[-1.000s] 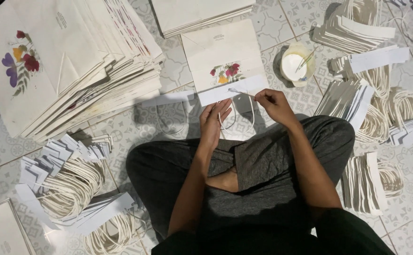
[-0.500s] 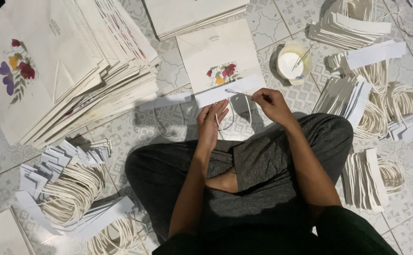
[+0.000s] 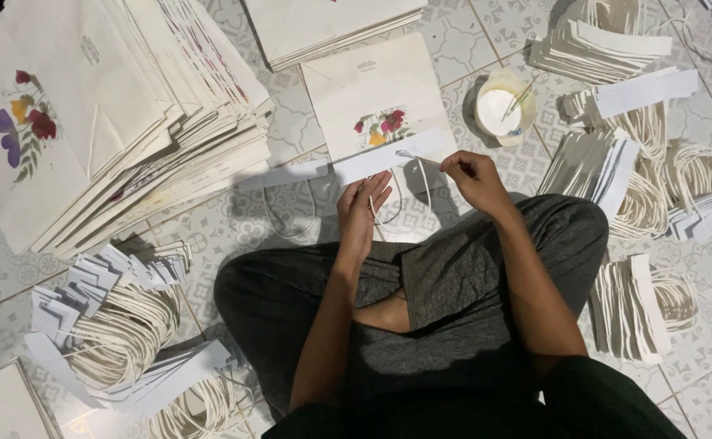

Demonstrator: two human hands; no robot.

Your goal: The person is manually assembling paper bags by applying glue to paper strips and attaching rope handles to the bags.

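Note:
I sit cross-legged on a tiled floor. A flat white paper bag with a flower print [image 3: 372, 102] lies in front of my knees. Across its lower edge lies a white paper strip [image 3: 392, 157] with a white cord handle [image 3: 409, 195] looping down from it. My right hand [image 3: 474, 179] pinches the cord's end at the strip. My left hand [image 3: 361, 213] rests on the other side of the loop, fingers extended along the cord.
A tall stack of flowered white bags [image 3: 104, 122] is at the left, another bag pile [image 3: 331, 24] at the top. A small glue cup with a brush [image 3: 502, 107] stands right of the bag. Heaps of strips with cord handles [image 3: 648, 175] lie right and lower left [image 3: 120, 325].
The view has shifted slightly. My right hand moved a little along the strip with the cord end; my left hand stays on the loop.

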